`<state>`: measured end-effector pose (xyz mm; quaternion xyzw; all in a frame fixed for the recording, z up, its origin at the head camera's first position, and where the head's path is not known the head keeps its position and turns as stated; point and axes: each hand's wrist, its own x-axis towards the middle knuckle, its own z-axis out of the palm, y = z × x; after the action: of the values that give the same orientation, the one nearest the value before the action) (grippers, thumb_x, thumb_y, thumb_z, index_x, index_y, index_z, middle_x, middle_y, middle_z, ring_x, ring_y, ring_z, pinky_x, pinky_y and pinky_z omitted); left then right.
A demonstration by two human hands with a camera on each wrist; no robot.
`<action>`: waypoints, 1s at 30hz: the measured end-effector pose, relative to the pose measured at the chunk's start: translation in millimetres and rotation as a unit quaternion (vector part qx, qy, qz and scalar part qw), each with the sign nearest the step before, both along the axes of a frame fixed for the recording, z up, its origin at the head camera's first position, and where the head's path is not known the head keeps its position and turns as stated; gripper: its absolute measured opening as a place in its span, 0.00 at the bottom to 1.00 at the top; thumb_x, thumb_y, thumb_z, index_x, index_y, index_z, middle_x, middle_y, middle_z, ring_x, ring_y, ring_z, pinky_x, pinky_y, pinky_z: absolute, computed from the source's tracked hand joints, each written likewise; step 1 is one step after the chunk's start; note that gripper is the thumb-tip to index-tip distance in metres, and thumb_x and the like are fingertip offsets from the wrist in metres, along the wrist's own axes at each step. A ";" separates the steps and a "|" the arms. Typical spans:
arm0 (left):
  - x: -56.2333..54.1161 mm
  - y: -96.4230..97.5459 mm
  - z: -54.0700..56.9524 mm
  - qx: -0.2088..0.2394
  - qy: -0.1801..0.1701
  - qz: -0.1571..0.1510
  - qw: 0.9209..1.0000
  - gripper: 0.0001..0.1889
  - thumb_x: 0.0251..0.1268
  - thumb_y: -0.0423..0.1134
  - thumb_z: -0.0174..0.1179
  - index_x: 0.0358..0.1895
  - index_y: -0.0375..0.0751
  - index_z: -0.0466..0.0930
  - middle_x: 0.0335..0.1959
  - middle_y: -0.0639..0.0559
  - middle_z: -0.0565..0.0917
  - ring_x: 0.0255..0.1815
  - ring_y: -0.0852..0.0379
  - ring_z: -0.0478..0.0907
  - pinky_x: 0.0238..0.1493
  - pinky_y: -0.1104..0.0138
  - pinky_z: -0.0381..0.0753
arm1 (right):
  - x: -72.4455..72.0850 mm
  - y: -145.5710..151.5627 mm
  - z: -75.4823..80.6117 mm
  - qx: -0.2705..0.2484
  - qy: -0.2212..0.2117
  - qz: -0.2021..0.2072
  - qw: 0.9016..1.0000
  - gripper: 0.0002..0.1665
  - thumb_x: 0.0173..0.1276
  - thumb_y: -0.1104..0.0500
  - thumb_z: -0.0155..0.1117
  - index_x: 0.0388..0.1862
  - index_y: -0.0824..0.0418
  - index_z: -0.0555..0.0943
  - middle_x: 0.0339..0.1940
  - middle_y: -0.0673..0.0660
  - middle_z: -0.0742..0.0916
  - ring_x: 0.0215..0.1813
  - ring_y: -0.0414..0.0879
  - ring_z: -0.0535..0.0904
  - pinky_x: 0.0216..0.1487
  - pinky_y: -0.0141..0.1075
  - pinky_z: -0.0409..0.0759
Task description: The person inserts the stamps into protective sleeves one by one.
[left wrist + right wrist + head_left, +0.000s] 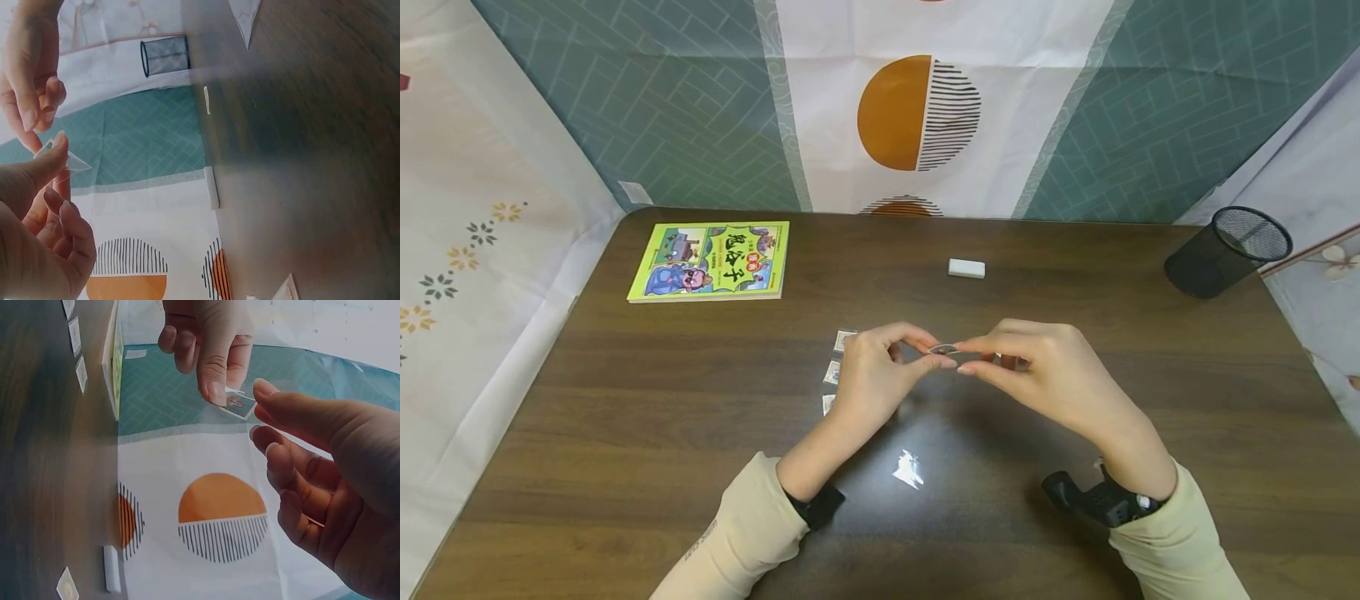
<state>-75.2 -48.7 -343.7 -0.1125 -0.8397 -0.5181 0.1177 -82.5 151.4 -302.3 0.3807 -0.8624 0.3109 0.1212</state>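
My left hand (880, 367) pinches a small stamp-like picture card (239, 405) between thumb and index finger, above the table. The card has a pale border, and clear film (78, 164) sticks out from it in the left wrist view. From the other side comes my right hand (1037, 367). Its index fingertip meets the card's edge, while its thumb stands apart from that finger in the head view. Left of my left hand, several similar small cards (832, 372) lie in a column, partly covered by the hand.
A white eraser-like block (966, 268) lies toward the back. The yellow-green book (711, 261) is at the back left, and a black mesh pen holder (1206, 258) stands at the back right. Another small card (67, 586) lies on the table (700, 467). A bright shiny patch (908, 469) shows near the front.
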 end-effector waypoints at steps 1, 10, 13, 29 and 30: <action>0.1 0.2 0.2 -0.004 -0.002 0.001 1.000 0.10 0.39 0.43 0.76 0.27 0.45 0.86 0.20 0.60 0.83 0.10 0.67 0.56 0.11 0.74 0.53 | -0.1 -0.4 -0.6 0.002 0.001 0.000 1.000 0.17 0.48 0.59 0.76 0.40 0.53 0.87 0.26 0.40 0.83 0.22 0.31 0.70 0.23 0.21 0.67; 1.4 2.1 0.6 -0.022 0.012 -0.007 1.000 0.09 0.41 0.40 0.75 0.27 0.44 0.86 0.21 0.58 0.84 0.09 0.69 0.58 0.10 0.75 0.56 | -0.6 -5.2 -5.9 0.025 -0.011 -0.001 1.000 0.17 0.48 0.58 0.76 0.41 0.53 0.86 0.23 0.41 0.82 0.24 0.32 0.73 0.24 0.27 0.73; 1.5 2.0 -0.4 -0.027 0.021 -0.010 0.999 0.09 0.41 0.39 0.75 0.27 0.43 0.86 0.21 0.57 0.84 0.08 0.69 0.58 0.09 0.75 0.56 | -0.5 -5.6 -6.9 0.033 -0.022 0.000 0.999 0.16 0.50 0.57 0.75 0.40 0.54 0.86 0.23 0.41 0.82 0.23 0.31 0.73 0.25 0.30 0.75; 0.9 -7.4 7.5 -0.063 0.055 -0.037 0.996 0.08 0.43 0.40 0.75 0.27 0.45 0.86 0.23 0.59 0.84 0.12 0.67 0.61 0.14 0.75 0.61 | 1.7 -18.1 -11.3 -0.006 0.022 -0.008 1.000 0.11 0.49 0.63 0.75 0.33 0.56 0.86 0.23 0.43 0.82 0.22 0.32 0.70 0.24 0.26 0.71; 0.3 -9.5 9.3 -0.064 0.057 -0.042 0.995 0.08 0.42 0.41 0.75 0.27 0.45 0.86 0.23 0.59 0.84 0.12 0.67 0.61 0.14 0.74 0.62 | 1.5 -18.4 -11.3 -0.008 0.022 -0.006 1.000 0.11 0.49 0.63 0.75 0.34 0.55 0.86 0.23 0.43 0.83 0.23 0.32 0.71 0.25 0.26 0.72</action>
<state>-74.9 -58.3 -334.3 -0.1845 -0.8577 -0.4600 0.1364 -81.0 133.0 -313.5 0.3810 -0.8594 0.3084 0.1452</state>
